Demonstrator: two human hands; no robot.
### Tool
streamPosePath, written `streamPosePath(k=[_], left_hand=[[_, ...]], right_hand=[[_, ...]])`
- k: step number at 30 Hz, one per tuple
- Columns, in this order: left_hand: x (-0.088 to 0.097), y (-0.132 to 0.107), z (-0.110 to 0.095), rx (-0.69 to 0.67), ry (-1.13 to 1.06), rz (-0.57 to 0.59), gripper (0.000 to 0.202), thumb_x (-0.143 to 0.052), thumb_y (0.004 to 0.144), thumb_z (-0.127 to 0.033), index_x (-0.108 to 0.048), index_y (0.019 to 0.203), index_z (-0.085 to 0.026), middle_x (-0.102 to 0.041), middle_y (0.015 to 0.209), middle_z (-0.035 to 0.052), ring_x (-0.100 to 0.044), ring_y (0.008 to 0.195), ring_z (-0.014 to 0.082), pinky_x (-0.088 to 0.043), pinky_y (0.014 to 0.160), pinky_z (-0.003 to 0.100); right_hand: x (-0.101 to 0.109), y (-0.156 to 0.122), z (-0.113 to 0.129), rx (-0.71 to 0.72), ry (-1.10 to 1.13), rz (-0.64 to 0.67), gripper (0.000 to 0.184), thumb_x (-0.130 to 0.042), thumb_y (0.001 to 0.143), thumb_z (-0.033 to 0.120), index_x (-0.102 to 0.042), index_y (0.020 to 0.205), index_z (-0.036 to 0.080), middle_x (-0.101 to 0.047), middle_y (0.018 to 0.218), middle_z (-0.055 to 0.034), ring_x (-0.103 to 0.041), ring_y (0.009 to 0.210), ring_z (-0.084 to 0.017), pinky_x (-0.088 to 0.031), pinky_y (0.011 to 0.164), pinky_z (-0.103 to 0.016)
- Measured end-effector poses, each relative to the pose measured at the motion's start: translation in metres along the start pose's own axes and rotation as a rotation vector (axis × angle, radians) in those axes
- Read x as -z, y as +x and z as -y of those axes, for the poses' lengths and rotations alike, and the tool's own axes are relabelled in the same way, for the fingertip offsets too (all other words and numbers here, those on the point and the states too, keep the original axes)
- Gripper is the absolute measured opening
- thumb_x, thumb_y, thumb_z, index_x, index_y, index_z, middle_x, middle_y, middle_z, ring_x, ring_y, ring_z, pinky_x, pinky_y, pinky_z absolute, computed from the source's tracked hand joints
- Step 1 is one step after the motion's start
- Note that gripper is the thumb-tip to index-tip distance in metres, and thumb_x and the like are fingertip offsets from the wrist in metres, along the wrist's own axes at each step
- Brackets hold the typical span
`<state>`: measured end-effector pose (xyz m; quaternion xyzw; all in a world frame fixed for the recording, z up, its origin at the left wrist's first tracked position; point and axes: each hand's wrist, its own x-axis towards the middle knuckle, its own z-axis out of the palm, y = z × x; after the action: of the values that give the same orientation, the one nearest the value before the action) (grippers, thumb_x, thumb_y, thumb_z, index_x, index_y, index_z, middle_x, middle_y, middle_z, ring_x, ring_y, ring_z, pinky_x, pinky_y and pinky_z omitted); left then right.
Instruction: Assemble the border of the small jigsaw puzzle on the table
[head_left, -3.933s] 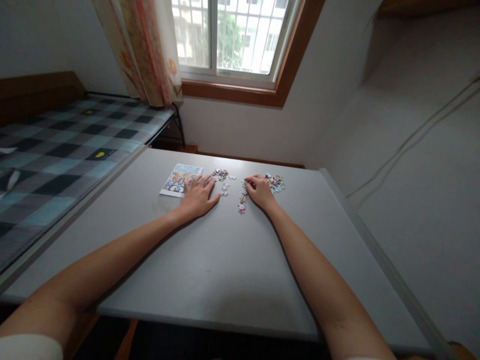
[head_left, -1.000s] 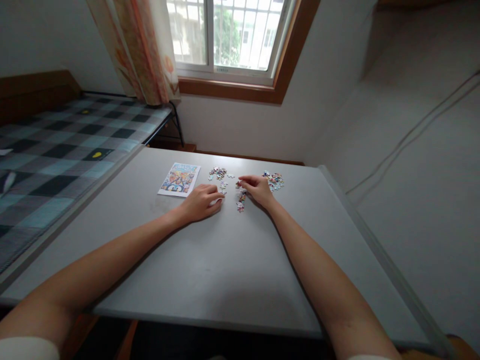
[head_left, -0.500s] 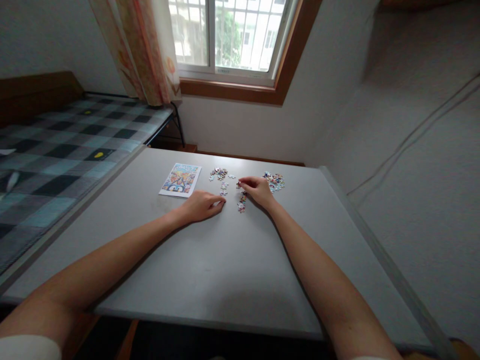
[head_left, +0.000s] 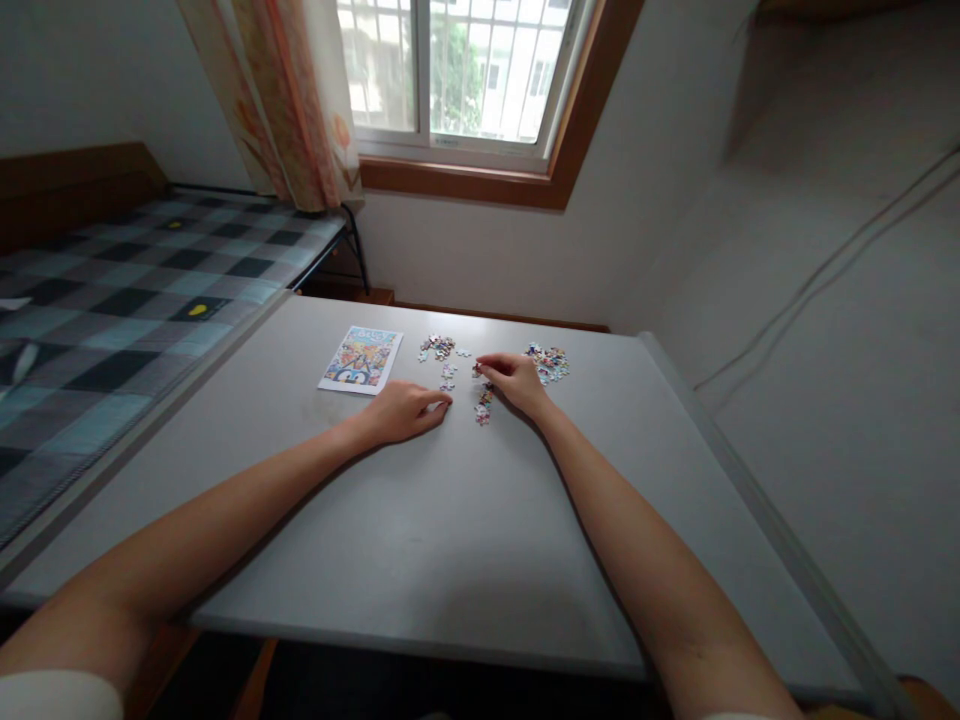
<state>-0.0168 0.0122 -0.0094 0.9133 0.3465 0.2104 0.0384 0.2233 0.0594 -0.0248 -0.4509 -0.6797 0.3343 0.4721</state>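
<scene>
My right hand [head_left: 517,380] pinches a small jigsaw puzzle piece [head_left: 476,370] between thumb and fingertips, just above the table. Below it lies a short joined strip of puzzle pieces [head_left: 484,408], partly covered by the fingers. My left hand [head_left: 409,410] rests on the table with thumb and forefinger drawn together; what they hold, if anything, is too small to tell. Close to its fingertips is a small group of pieces [head_left: 448,376]. Behind, to the left, sits a pile of loose pieces [head_left: 437,347]. Another pile [head_left: 553,364] spreads beyond my right hand.
A printed picture sheet [head_left: 361,358] lies on the grey-white table [head_left: 420,540], left of the pieces. A bed with a checked cover [head_left: 172,260] adjoins the table's left side. A window [head_left: 457,80] with a curtain [head_left: 292,110] is at the back.
</scene>
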Motion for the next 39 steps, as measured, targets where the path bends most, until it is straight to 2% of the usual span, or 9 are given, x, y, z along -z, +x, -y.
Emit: streamPosePath(k=[20,28,39], left_hand=[[0.0015,0.0007,-0.0012,-0.003,0.018,0.005,0.027,-0.050,0.091,-0.029,-0.073,0.104,-0.022,-0.070,0.066,0.0010,-0.063,0.058,0.0131,-0.040,0.057,0.021],[0.0012,0.0008,-0.0009,0.000,0.023,0.010,0.027,-0.050,0.091,-0.030,-0.072,0.105,-0.023,-0.070,0.067,0.0008,-0.064,0.059,0.0131,-0.040,0.058,0.021],[0.0025,0.0007,-0.0020,0.004,0.005,0.012,0.027,-0.051,0.090,-0.029,-0.072,0.105,-0.023,-0.069,0.065,0.0005,-0.063,0.059,0.0132,-0.040,0.057,0.021]], right_hand=[[-0.0004,-0.0002,0.0023,-0.015,0.007,0.019,0.031,-0.067,0.071,0.039,-0.076,0.088,0.015,-0.075,0.078,-0.0077,-0.066,0.068,-0.018,-0.051,0.065,-0.030],[0.0002,-0.0005,0.0040,-0.008,0.011,0.019,0.027,-0.068,0.072,0.040,-0.076,0.083,0.017,-0.076,0.084,-0.0085,-0.069,0.075,-0.020,-0.054,0.073,-0.033],[0.0005,-0.0013,0.0029,-0.022,-0.007,0.023,0.032,-0.068,0.072,0.043,-0.075,0.088,0.016,-0.075,0.080,-0.0074,-0.067,0.069,-0.018,-0.053,0.068,-0.031]])
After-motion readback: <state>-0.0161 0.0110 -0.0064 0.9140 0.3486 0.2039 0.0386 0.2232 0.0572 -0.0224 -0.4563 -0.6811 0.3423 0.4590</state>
